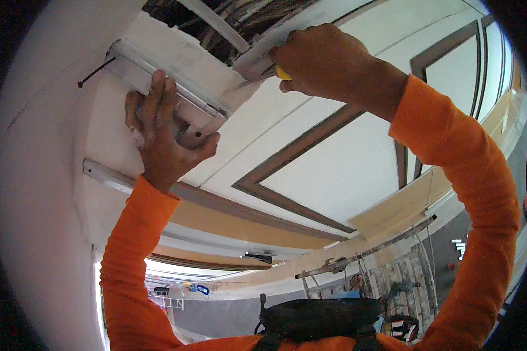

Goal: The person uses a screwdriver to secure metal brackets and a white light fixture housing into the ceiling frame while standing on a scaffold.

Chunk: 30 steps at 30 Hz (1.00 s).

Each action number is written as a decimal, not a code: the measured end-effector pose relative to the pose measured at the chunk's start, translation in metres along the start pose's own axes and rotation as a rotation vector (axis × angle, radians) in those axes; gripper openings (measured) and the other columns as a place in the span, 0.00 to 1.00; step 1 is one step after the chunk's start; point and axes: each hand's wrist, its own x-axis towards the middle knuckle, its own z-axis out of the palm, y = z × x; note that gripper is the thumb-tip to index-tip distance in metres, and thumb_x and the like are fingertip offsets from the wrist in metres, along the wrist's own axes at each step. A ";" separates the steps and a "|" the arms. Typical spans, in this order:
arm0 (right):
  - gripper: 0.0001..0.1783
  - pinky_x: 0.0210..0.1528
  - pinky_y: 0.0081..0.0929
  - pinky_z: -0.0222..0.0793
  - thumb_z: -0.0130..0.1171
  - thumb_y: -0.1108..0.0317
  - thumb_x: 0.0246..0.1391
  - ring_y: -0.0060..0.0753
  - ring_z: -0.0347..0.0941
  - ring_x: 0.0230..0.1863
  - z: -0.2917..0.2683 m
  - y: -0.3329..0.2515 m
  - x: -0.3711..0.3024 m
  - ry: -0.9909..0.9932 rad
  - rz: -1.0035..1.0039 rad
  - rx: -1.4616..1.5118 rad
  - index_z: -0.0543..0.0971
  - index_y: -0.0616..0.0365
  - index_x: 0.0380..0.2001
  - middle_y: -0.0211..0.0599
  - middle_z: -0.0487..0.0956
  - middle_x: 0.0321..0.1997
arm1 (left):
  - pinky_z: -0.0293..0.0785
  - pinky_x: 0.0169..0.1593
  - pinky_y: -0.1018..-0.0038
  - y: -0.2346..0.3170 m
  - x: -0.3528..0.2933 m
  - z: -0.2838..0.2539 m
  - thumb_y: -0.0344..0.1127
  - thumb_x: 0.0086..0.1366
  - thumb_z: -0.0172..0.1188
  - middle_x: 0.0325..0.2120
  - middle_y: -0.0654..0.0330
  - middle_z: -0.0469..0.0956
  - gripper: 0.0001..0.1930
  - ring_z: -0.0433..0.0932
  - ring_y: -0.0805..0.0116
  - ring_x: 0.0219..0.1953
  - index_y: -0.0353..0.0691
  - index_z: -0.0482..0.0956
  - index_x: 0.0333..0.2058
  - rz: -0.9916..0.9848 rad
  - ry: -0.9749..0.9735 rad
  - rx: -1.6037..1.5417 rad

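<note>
My left hand (161, 128) lies against a metal channel piece (181, 90) on the white surface overhead, its fingers stretched out over the channel and its thumb apart. Below the channel, beside my thumb, a flat metal part with a hole (200, 132) shows. From the channel's left end a long dark screw or nail (92, 74) sticks out. My right hand (331, 64) is closed around a tool with a yellow handle (283, 74). A thin metal shaft points left from it toward a board edge; its tip is hard to make out.
Up top, an opening (257, 20) shows dark cables or strands behind a metal strip. White panels with brown frames (316, 146) run to the right. Another metal rail (108, 177) sits below my left hand. Far below are a ladder or scaffold (386, 275) and a black pouch (322, 319).
</note>
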 end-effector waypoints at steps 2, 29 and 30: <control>0.20 0.41 0.36 0.83 0.70 0.52 0.51 0.42 0.84 0.40 -0.004 -0.005 0.000 -0.005 -0.011 0.001 0.83 0.55 0.40 0.40 0.84 0.35 | 0.54 0.66 0.43 0.004 0.003 0.000 0.56 0.43 0.71 0.67 0.51 0.61 0.52 0.60 0.48 0.64 0.40 0.61 0.66 -0.010 0.008 -0.011; 0.18 0.33 0.37 0.83 0.70 0.53 0.50 0.43 0.84 0.33 0.002 -0.028 0.013 -0.111 0.010 0.059 0.82 0.55 0.37 0.39 0.84 0.28 | 0.54 0.66 0.41 0.002 0.005 -0.002 0.57 0.43 0.72 0.67 0.52 0.61 0.53 0.59 0.44 0.65 0.41 0.62 0.66 -0.003 0.011 0.025; 0.16 0.36 0.40 0.84 0.69 0.55 0.51 0.45 0.84 0.35 -0.001 -0.023 0.010 -0.081 0.013 0.058 0.83 0.55 0.37 0.41 0.84 0.30 | 0.54 0.66 0.41 0.002 0.006 -0.002 0.57 0.43 0.72 0.67 0.52 0.61 0.53 0.59 0.45 0.65 0.41 0.62 0.66 0.000 0.015 0.032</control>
